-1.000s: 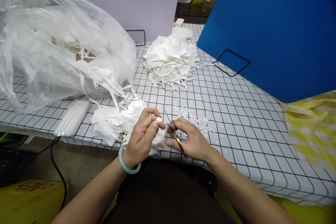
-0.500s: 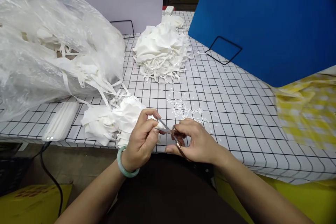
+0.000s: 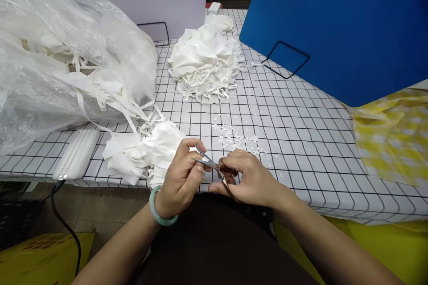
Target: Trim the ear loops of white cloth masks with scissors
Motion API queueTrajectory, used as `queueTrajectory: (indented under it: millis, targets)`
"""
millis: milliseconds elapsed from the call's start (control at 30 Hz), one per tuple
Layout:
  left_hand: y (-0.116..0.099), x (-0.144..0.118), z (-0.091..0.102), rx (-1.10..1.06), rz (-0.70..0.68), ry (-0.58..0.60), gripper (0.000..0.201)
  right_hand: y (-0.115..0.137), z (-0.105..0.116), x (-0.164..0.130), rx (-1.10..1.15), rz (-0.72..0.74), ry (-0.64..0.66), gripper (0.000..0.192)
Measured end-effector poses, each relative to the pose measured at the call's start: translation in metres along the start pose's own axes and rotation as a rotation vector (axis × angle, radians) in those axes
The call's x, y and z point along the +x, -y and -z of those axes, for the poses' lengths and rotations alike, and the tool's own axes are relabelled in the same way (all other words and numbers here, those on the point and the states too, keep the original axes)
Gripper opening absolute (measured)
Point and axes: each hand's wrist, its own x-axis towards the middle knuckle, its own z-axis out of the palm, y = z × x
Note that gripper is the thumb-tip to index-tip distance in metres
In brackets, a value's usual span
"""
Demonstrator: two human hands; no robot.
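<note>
My right hand [image 3: 250,177] has its fingers in the copper-coloured handles of a pair of scissors [image 3: 210,164]. The blades are slightly apart and point at my left hand [image 3: 182,180]. There, thumb and fingers pinch a white fabric piece, mostly hidden by the hand; a small pale bit shows beside the blades. A green bangle [image 3: 156,207] circles my left wrist. Just behind that hand lies a heap of white fabric pieces [image 3: 163,140] with thin straps. Tiny white snippets [image 3: 234,137] are scattered on the grid-patterned tablecloth [image 3: 294,142] beyond the scissors.
A larger pile of white strapped fabric [image 3: 205,60] sits farther back. To the left bulges a clear plastic bag [image 3: 110,22] of similar pieces, with a white power strip [image 3: 76,153] before it. A blue board [image 3: 334,22] and yellow checked cloth [image 3: 394,138] are on the right.
The scissor blades have shifted slightly left, farther over my left fingers. Both hands otherwise keep nearly the same pose, and the view has tilted a little.
</note>
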Motion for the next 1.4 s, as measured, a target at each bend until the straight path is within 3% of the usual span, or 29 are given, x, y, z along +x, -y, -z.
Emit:
queueTrajectory:
  millis: [267, 533, 600, 733, 900, 967, 1067, 1167, 1233, 1300, 1400]
  targets:
    - [0.001, 0.007, -0.008, 0.024, 0.005, 0.032, 0.025, -0.007, 0.0, -0.01, -0.007, -0.015, -0.061, 0.054]
    - [0.018, 0.028, -0.041, -0.016, -0.006, 0.241, 0.026, -0.034, 0.007, -0.045, -0.105, -0.222, -0.187, 0.061]
    - [0.027, 0.032, -0.05, -0.035, 0.015, 0.281, 0.026, -0.044, 0.008, -0.054, -0.038, -0.346, -0.213, 0.062]
    - [0.032, 0.034, -0.061, -0.054, 0.078, 0.28, 0.026, -0.06, 0.007, -0.068, 0.309, -0.584, -0.332, 0.051]
    - [0.007, 0.033, -0.065, -0.112, 0.061, 0.243, 0.025, -0.056, -0.013, -0.058, 0.538, -0.444, -0.449, 0.043]
    - [0.0, 0.038, -0.055, -0.143, 0.047, 0.26, 0.026, -0.047, -0.023, -0.04, 0.573, -0.408, -0.475, 0.039]
    - [-0.002, 0.045, -0.018, -0.129, 0.086, 0.207, 0.029, -0.031, -0.028, -0.007, 0.715, -0.336, -0.523, 0.03]
    - [0.005, 0.039, 0.033, 0.081, 0.126, 0.063, 0.023, -0.019, -0.017, 0.014, 0.818, -0.242, -0.553, 0.024]
    - [0.012, 0.026, 0.06, 0.288, 0.145, 0.029, 0.019, -0.016, -0.006, 0.015, 0.786, -0.211, -0.559, 0.022]
    - [0.019, 0.01, 0.075, 0.428, 0.152, 0.126, 0.027, -0.015, 0.006, 0.011, 0.771, -0.184, -0.576, 0.018]
    - [0.03, -0.005, 0.077, 0.5, 0.097, 0.332, 0.052, -0.009, 0.027, 0.01, 0.897, -0.128, -0.636, 0.016]
